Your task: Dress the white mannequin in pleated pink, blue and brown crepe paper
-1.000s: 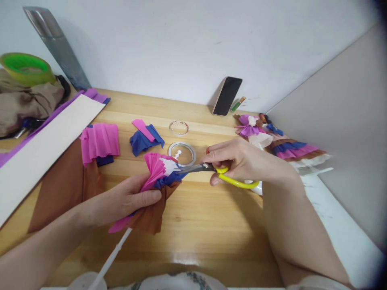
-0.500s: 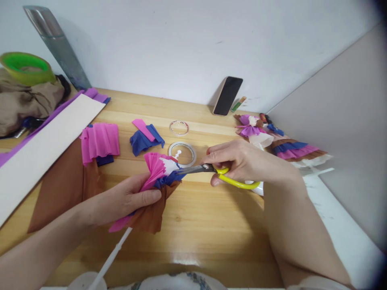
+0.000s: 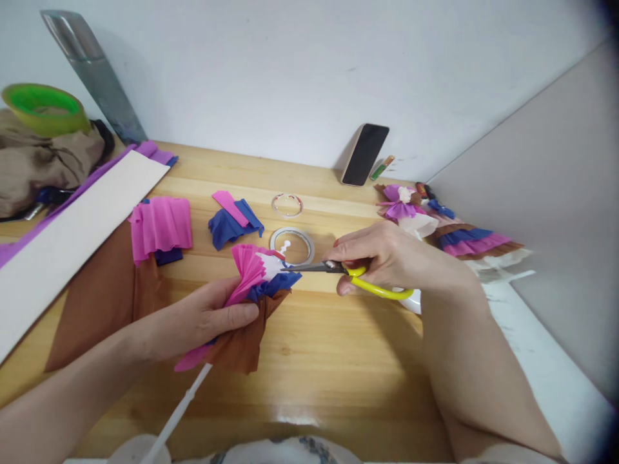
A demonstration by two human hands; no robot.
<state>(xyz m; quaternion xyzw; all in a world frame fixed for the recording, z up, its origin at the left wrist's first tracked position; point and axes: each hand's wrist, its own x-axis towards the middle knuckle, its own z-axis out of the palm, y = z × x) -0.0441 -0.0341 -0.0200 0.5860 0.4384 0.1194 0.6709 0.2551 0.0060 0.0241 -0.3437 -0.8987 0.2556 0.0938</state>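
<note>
My left hand (image 3: pixel 213 319) is closed around a gathered bunch of crepe paper (image 3: pixel 247 274) in pink, white, blue and brown. A white stick (image 3: pixel 181 403) comes out below the bunch, slanting down to the left. In my right hand (image 3: pixel 374 254) is a pair of scissors (image 3: pixel 382 290) with yellow handles. Their blades point left and reach the white and blue paper edges; whether the tips touch the paper I cannot tell. My thumb and fingers close around the handles.
Behind the bunch lie a tape roll (image 3: pixel 309 248), a bracelet (image 3: pixel 287 205) and blue and pink paper scraps (image 3: pixel 229 225). White board (image 3: pixel 87 238) and brown paper (image 3: pixel 94 296) cover the left. A phone (image 3: pixel 366 154) leans on the wall. Finished-looking paper flowers (image 3: pixel 401 203) lie right.
The scissor blades have closed together and shifted slightly up off the blue paper toward the white edge. My left hand and the bunch stay almost still.
</note>
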